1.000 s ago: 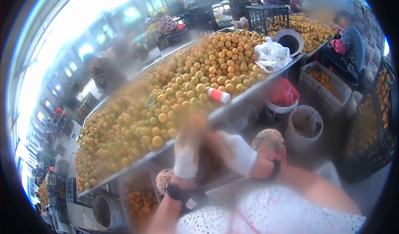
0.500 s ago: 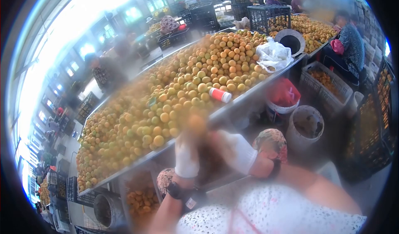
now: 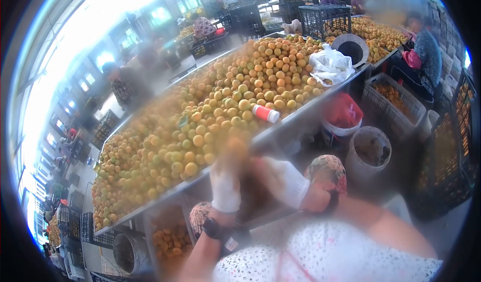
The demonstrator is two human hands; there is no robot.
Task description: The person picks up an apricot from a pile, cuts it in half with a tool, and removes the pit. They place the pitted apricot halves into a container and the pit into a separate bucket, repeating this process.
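My left hand (image 3: 225, 184), in a white glove, is raised at the front edge of the sorting table. Its fingers close around an orange fruit that looks like an apricot (image 3: 236, 147), smeared by a smudge on the lens. Beside it my right hand (image 3: 281, 180), also gloved, reaches in from the right with its fingers bent toward the same fruit. What those fingers grip is too blurred to make out. A broad heap of apricots (image 3: 200, 129) covers the table behind both hands. A red and white cylinder (image 3: 265, 114) lies on the heap.
A white plastic bag (image 3: 330, 65) and a tilted round container (image 3: 350, 50) rest at the table's right end. Below stand a bucket with a red bag (image 3: 342, 112), a dirty white bucket (image 3: 370, 150) and a crate of fruit pieces (image 3: 392, 99). Another person (image 3: 423, 56) sits at right.
My hands stay almost in place around the fruit, with only a slight shift. The seated person at right has moved their arms and upper body a little.
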